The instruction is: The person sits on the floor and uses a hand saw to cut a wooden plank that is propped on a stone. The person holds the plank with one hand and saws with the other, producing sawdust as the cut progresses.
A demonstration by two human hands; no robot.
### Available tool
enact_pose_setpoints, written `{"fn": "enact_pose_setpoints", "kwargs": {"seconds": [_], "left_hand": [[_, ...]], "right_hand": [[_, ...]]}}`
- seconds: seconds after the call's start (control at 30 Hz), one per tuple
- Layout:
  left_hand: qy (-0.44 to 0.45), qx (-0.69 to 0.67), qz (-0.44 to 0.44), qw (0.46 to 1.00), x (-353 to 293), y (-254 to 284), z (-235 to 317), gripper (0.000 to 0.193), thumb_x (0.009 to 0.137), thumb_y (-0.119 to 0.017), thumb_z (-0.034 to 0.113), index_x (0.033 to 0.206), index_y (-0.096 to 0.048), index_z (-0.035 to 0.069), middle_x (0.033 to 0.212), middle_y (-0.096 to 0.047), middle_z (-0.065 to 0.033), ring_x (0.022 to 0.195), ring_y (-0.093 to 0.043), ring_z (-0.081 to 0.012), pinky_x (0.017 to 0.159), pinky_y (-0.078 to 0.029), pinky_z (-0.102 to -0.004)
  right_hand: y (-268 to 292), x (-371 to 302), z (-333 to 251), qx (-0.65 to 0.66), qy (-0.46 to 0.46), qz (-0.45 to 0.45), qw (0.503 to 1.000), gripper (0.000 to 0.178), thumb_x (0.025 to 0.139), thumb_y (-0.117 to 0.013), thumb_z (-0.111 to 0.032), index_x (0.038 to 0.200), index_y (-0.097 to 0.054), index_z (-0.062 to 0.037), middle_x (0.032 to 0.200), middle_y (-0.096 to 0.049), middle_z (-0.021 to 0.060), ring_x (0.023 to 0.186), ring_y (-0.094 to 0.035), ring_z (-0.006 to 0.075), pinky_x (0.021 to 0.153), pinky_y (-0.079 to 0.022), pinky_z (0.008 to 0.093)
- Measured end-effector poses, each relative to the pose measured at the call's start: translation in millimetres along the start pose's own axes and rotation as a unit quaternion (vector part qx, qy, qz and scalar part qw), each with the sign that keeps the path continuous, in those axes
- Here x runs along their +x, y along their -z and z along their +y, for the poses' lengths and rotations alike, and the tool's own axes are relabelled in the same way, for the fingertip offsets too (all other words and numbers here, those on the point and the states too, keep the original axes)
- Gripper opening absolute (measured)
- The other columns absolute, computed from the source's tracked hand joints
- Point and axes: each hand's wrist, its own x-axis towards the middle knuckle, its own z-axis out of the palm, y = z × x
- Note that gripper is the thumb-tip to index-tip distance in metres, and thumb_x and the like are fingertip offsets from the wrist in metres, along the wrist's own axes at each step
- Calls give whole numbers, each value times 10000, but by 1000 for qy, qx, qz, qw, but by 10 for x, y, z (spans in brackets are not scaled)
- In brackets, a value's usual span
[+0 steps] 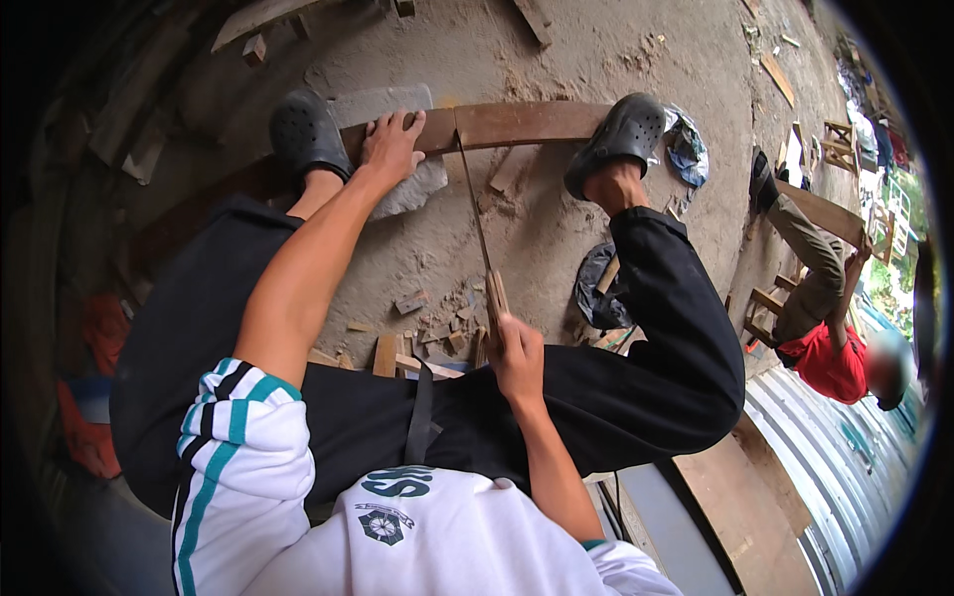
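Observation:
A long brown wooden board (532,125) lies crosswise on the ground ahead of me. My left hand (392,149) rests on it, fingers spread over its top, left of the saw. My right hand (518,358) is closed around the wooden handle of a handsaw (477,214). The thin blade points away from me, and its far end meets the board at a dark line across the wood. Both my feet, in dark clogs (628,137), are placed at the board, one on each side of the blade. Pale grey blocks (412,189) sit under and beside the board near my left hand.
Wood offcuts (447,328) litter the ground between my legs. A black plastic bag (600,288) lies by my right leg, and a crumpled plastic wrapper (688,149) beside the right clog. At the right, a person in a red shirt (833,363) holds another plank (825,214).

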Motion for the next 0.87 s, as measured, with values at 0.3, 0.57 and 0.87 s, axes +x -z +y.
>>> {"fn": "enact_pose_setpoints", "kwargs": {"seconds": [0.3, 0.57, 0.87], "left_hand": [[-11, 4, 18, 1000, -25, 21, -15, 743, 839, -745, 323, 1489, -412, 188, 1423, -436, -150, 1330, -413, -356, 1109, -354, -490], [-8, 6, 1, 1000, 4, -12, 50, 744, 842, -741, 331, 1492, -406, 197, 1432, -424, -154, 1335, -407, -356, 1104, -354, -501], [9, 11, -44, 999, 61, 50, 52, 786, 852, -735, 345, 1522, -348, 209, 1463, -396, -152, 1378, -348, -360, 1124, -308, -549]], "right_hand": [[-49, -75, 51, -40, 27, 1, 999, 470, 1026, -439, -322, 668, -450, -17, 601, -414, 17, 546, -385, 120, 517, -313, 322], [-203, 558, -99, 37, -12, 15, 999, 467, 1025, -444, -333, 654, -459, -51, 580, -411, -7, 533, -381, 96, 493, -294, 294], [53, 287, 357, -118, 179, 33, 976, 300, 984, -561, -289, 780, -523, -72, 600, -519, 30, 503, -449, 184, 474, -347, 342]]}}
